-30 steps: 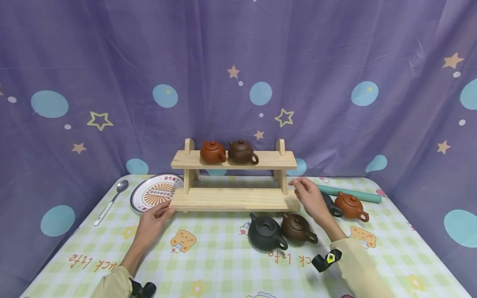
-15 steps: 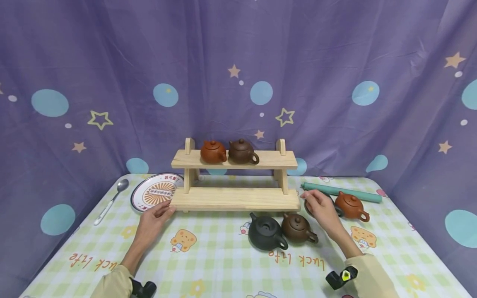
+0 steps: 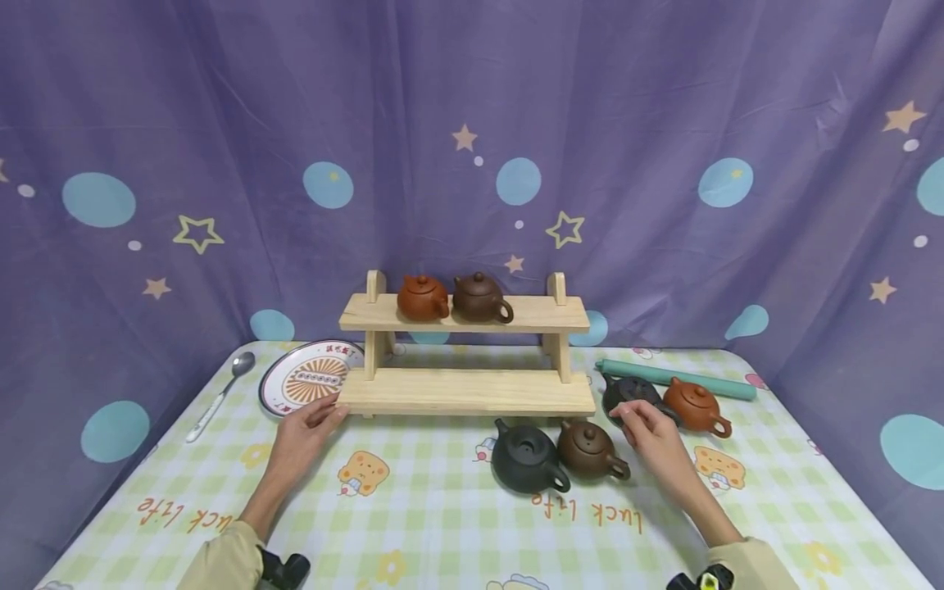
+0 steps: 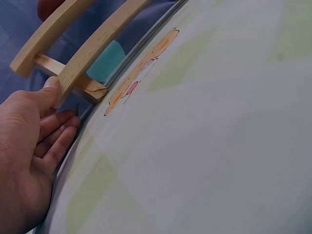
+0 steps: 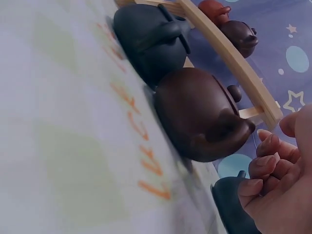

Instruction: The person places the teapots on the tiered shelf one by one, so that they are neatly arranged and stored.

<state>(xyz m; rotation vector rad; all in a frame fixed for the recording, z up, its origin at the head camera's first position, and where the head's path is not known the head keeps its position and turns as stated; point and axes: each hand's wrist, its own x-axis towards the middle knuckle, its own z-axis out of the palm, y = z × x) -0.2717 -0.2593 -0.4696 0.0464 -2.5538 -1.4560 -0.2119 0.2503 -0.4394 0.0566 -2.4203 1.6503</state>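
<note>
Wooden shelf (image 3: 466, 392) runs left to right, left fingers (image 4: 61, 146) gripping its end, right fingers (image 5: 265, 166) loose.

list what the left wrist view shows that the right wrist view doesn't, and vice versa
Left wrist only: the left grip, its thumb against the wooden shelf, and a cartoon print.

Right wrist only: the right grip; a black teapot and brown teapot on the table; a second dark teapot near the grip; a shelved brown teapot; orange lettering.

Both: the wooden shelf, checked tablecloth and patterned curtain. A cropped reddish shape in the left view is probably the orange teapot visible in the right.
</note>
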